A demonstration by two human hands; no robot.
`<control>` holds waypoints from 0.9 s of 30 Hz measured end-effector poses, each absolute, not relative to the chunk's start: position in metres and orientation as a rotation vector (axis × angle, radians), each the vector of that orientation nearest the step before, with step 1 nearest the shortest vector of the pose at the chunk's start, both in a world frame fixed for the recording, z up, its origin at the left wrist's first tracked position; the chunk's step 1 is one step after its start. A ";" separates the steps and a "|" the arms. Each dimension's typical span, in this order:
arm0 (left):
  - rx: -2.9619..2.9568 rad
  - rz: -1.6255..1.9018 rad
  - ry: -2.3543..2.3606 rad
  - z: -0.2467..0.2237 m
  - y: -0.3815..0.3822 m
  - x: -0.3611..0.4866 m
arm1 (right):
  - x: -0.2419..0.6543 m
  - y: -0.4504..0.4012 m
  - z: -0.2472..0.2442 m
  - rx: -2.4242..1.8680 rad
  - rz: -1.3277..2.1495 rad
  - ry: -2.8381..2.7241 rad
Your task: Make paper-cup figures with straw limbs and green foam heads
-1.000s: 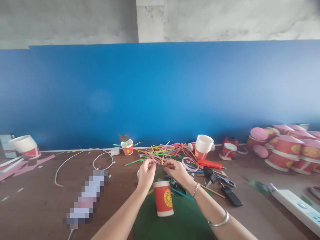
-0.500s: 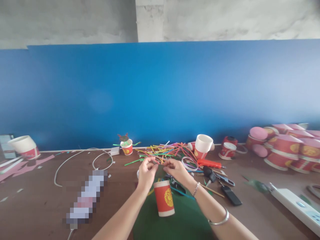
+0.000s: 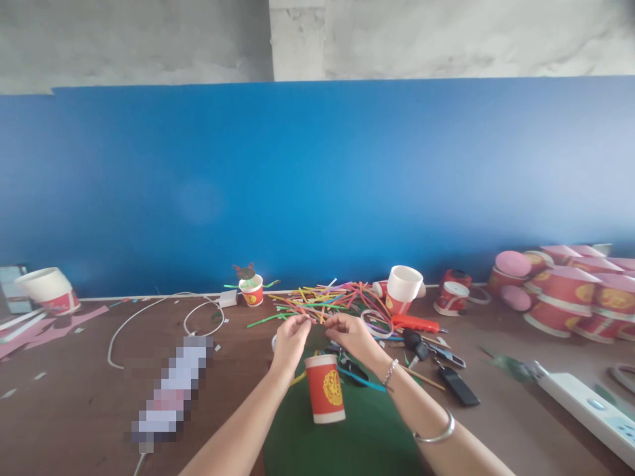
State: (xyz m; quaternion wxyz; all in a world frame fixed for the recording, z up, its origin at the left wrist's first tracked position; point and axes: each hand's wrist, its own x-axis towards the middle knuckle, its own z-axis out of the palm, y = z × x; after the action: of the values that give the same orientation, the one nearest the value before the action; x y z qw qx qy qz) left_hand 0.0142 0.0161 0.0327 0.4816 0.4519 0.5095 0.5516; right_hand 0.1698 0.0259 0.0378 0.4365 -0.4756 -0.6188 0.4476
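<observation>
Over the far edge of the green mat [image 3: 357, 446], my left hand [image 3: 292, 340] is closed in a pinch of thumb and fingertips. Close to its right, my right hand [image 3: 350, 337] pinches in the same way, with a small gap between the two. Whatever the fingertips hold is too small to make out. Between my forearms a red paper cup [image 3: 320, 390] with a yellow emblem stands on the mat, slightly tilted in view. A yellow strip [image 3: 299, 377] and a blue strip [image 3: 364, 380] show on either side of it. Behind my hands lies a pile of coloured strips [image 3: 322, 297].
A cup with a small paper figure [image 3: 251, 291] stands at the back, and a white-rimmed cup [image 3: 404, 291] right of the pile. Keys [image 3: 415, 344], a red-handled tool [image 3: 415, 323] and a power strip [image 3: 590, 410] lie right. Several pink-topped cups [image 3: 565, 291] are stacked far right.
Both hands stay nearly in place, still pinched near each other. The red cup appears slightly higher and turned a little. The rest looks the same.
</observation>
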 end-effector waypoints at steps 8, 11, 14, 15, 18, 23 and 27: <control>1.078 1.247 1.274 0.037 0.014 0.014 | 0.168 0.023 0.040 -1.144 1.053 -1.614; 1.107 1.229 1.296 0.038 0.013 0.014 | 0.167 0.023 0.039 -1.142 1.069 -1.586; 1.191 1.230 1.365 0.037 0.013 0.013 | 0.166 0.022 0.039 -1.141 1.108 -1.526; 1.220 1.232 1.373 0.037 0.013 0.013 | 0.165 0.022 0.039 -1.144 1.114 -1.513; 1.217 1.266 1.325 0.035 0.016 0.010 | 0.167 0.023 0.039 -1.145 1.108 -1.512; 0.852 1.420 1.176 0.037 0.023 0.002 | 0.176 0.029 0.036 -1.270 1.001 -1.634; 0.623 1.455 1.118 0.041 0.026 -0.003 | 0.182 0.022 0.040 -1.369 0.858 -2.159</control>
State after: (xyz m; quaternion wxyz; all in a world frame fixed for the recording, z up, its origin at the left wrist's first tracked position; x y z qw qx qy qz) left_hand -0.0028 0.0255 0.0411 0.5660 0.2651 0.4756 0.6191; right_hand 0.1819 0.0223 0.0396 0.2205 -0.4952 -0.7810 0.3103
